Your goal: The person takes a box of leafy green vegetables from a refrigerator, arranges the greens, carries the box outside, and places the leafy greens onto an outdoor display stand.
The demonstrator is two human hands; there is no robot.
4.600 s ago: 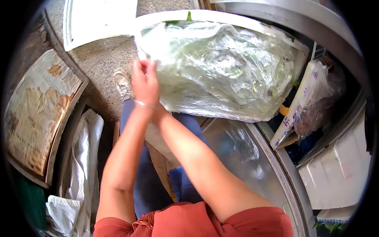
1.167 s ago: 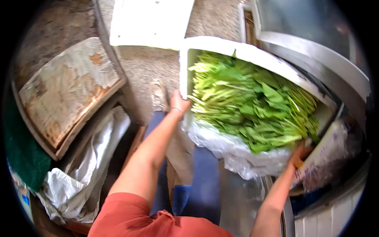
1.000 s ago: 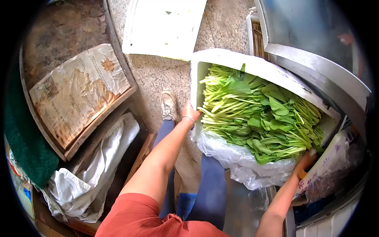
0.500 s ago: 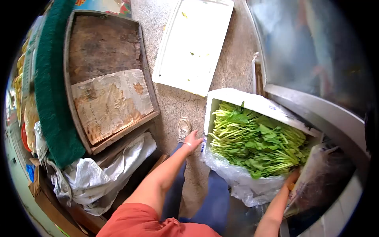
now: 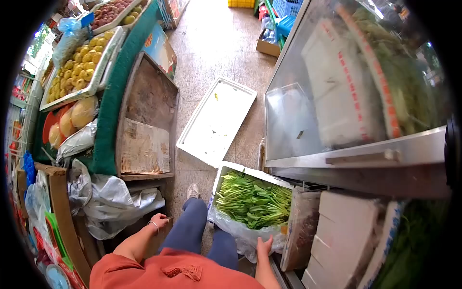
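Leafy green vegetables (image 5: pixel 252 199) with pale stems lie packed in a white foam box (image 5: pixel 222 169) on the floor in front of me. A clear plastic liner (image 5: pixel 236 227) hangs over the box's near edge. My right hand (image 5: pixel 263 245) is at that edge, against or just above the liner, its thumb and fingers apart. My left hand (image 5: pixel 159 221) hovers left of my leg, beside a silvery-white plastic sheet (image 5: pixel 113 204); its fingers are loosely bent and nothing shows in them.
A shallow white foam lid (image 5: pixel 216 120) lies on the floor ahead. On the left are a wooden tray (image 5: pixel 149 98) and a crate of yellow fruit (image 5: pixel 79 67). A glass-fronted cabinet (image 5: pixel 332 91) stands on the right, with foam boxes (image 5: pixel 339 231) below it.
My view has lifted and widened. My left hand has drawn back left from the box's side. My right hand has come from the box's right corner to its near edge.
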